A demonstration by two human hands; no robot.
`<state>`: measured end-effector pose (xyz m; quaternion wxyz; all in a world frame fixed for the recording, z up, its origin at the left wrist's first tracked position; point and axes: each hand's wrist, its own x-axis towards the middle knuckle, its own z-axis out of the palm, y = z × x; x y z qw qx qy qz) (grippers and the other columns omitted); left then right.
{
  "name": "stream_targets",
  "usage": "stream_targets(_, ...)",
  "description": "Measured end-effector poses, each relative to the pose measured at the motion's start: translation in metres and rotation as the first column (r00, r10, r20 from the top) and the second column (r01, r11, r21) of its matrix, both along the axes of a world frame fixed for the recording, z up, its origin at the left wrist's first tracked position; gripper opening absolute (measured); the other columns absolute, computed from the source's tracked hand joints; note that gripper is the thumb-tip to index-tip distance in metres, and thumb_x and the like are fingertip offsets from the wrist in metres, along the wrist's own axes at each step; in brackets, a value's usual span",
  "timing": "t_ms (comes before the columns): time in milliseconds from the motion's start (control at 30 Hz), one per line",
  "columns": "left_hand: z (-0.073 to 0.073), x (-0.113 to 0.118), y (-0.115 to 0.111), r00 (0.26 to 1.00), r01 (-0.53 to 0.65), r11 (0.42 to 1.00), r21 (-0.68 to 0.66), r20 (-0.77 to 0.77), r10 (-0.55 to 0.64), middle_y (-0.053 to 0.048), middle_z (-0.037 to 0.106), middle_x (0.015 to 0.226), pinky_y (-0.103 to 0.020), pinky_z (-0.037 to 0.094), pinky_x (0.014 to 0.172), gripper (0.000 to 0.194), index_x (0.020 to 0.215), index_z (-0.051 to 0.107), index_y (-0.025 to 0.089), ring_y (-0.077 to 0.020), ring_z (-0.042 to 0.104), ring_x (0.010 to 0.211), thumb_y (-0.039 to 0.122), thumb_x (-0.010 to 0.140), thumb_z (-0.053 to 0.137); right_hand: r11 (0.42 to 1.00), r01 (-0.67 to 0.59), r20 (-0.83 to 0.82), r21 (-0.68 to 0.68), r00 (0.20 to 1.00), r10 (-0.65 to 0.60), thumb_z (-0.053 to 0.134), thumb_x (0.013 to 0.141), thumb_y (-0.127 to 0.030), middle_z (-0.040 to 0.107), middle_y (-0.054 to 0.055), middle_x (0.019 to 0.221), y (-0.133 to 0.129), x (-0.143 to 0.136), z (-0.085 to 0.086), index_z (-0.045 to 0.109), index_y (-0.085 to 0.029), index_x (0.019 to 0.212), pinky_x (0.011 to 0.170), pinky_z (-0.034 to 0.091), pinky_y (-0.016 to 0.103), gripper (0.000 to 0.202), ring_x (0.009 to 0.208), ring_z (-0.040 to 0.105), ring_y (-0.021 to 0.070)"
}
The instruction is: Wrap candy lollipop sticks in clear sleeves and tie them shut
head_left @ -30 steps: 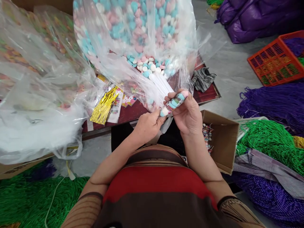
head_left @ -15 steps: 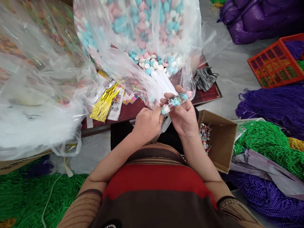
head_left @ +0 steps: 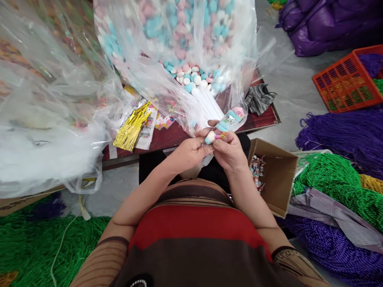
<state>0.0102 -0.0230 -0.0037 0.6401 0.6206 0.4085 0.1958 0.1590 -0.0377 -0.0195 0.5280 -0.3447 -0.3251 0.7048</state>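
Seemingly gathering the lower end of a clear packet of pastel sweets (head_left: 226,124), pinched in the closed grip of left hand (head_left: 191,151) and right hand (head_left: 230,151), by the front edge of the dark red surface (head_left: 168,140). Probably calling next for a firm, gentle hold there.

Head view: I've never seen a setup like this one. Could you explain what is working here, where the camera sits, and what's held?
There is no machine: these are a person's bare hands. One camera, worn on the head, takes every picture, looking forward and down. The left hand and right hand together hold a small clear packet of pink, blue and white pieces. On the dark red table are a large clear bag of similar pieces, thin white sticks and gold strips.
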Motion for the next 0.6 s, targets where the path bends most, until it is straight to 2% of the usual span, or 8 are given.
stream_targets(100, -0.004, 0.000, 0.000, 0.991, -0.028, 0.993, -0.113, 0.129, 0.043, 0.005, 0.041, 0.061, -0.019, 0.028, 0.051, 0.035, 0.071, 0.050, 0.017, -0.0069, 0.034, 0.052, 0.044, 0.091, 0.053, 0.997, 0.069, 0.008, -0.032, 0.998, -0.069, 0.085, 0.068, -0.038, 0.071, 0.008, 0.096, 0.000, -0.003, -0.004, 0.061, -0.019, 0.111, 0.079, 0.059, 0.037, 0.052, 0.098, 0.068, 0.0253)
stream_targets(200, -0.004, -0.001, -0.001, 0.974, -0.002, 0.979, -0.203, 0.221, 0.048, 0.007, 0.040, 0.059, -0.018, 0.024, 0.049, 0.037, 0.075, 0.053, 0.016, -0.0060, 0.033, 0.050, 0.048, 0.090, 0.060, 0.996, 0.092, 0.010, 0.001, 0.996, -0.092, 0.084, 0.071, -0.037, 0.070, 0.005, 0.094, 0.002, 0.001, -0.002, 0.059, -0.020, 0.116, 0.090, 0.057, 0.040, 0.054, 0.092, 0.069, 0.0218)
stream_targets(267, -0.002, -0.002, -0.003, 0.942, 0.111, 0.949, -0.295, 0.337, -0.005, 0.009, 0.037, 0.052, -0.020, 0.034, 0.050, 0.043, 0.074, 0.051, 0.018, -0.0060, 0.032, 0.044, 0.057, 0.090, 0.057, 0.996, 0.059, -0.018, 0.071, 0.998, -0.058, 0.083, 0.072, -0.042, 0.069, 0.006, 0.107, 0.006, 0.007, 0.004, 0.057, -0.023, 0.123, 0.094, 0.056, 0.043, 0.060, 0.099, 0.068, 0.0219)
stream_targets(333, 0.001, -0.002, -0.005, 0.894, 0.225, 0.909, -0.350, 0.444, -0.051, 0.012, 0.031, 0.047, -0.025, 0.046, 0.058, 0.048, 0.070, 0.044, 0.021, -0.0064, 0.030, 0.039, 0.063, 0.088, 0.055, 0.986, 0.014, -0.064, 0.164, 0.998, -0.003, 0.081, 0.075, -0.045, 0.066, 0.006, 0.116, 0.009, 0.014, 0.012, 0.056, -0.025, 0.127, 0.098, 0.054, 0.045, 0.061, 0.106, 0.067, 0.0222)
stream_targets(433, 0.002, 0.000, -0.006, 0.882, 0.264, 0.900, -0.346, 0.464, -0.081, 0.013, 0.026, 0.045, -0.029, 0.051, 0.065, 0.048, 0.069, 0.039, 0.023, -0.0074, 0.028, 0.039, 0.066, 0.087, 0.053, 0.980, 0.012, -0.085, 0.196, 0.996, 0.005, 0.081, 0.076, -0.041, 0.067, 0.003, 0.098, 0.014, 0.018, 0.022, 0.059, -0.023, 0.125, 0.092, 0.057, 0.043, 0.056, 0.093, 0.068, 0.0196)
stream_targets(500, 0.001, 0.002, -0.007, 0.942, 0.152, 0.947, -0.284, 0.332, -0.052, 0.010, 0.035, 0.051, -0.029, 0.049, 0.066, 0.042, 0.076, 0.047, 0.020, -0.0091, 0.035, 0.045, 0.060, 0.088, 0.054, 0.986, 0.085, -0.059, 0.146, 0.995, -0.077, 0.082, 0.074, -0.036, 0.065, 0.000, 0.087, 0.016, 0.014, 0.024, 0.060, -0.023, 0.119, 0.083, 0.059, 0.037, 0.051, 0.083, 0.068, 0.0171)
stream_targets(567, -0.002, 0.004, -0.007, 0.991, -0.055, 0.987, -0.153, 0.112, 0.073, 0.004, 0.047, 0.068, -0.032, 0.047, 0.078, 0.028, 0.090, 0.055, 0.017, -0.0132, 0.048, 0.063, 0.045, 0.091, 0.057, 0.972, 0.203, -0.002, 0.121, 0.979, -0.205, 0.083, 0.073, -0.031, 0.065, 0.000, 0.087, 0.015, 0.005, 0.023, 0.061, -0.023, 0.113, 0.079, 0.059, 0.034, 0.046, 0.082, 0.068, 0.0164)
stream_targets(600, -0.004, 0.005, -0.006, 0.988, -0.156, 0.985, -0.073, 0.009, 0.157, 0.001, 0.050, 0.078, -0.036, 0.046, 0.087, 0.021, 0.097, 0.057, 0.016, -0.0162, 0.051, 0.076, 0.037, 0.092, 0.057, 0.953, 0.271, 0.034, 0.136, 0.960, -0.278, 0.082, 0.074, -0.029, 0.065, 0.000, 0.088, 0.015, 0.000, 0.022, 0.061, -0.023, 0.112, 0.080, 0.059, 0.034, 0.044, 0.083, 0.068, 0.0164)
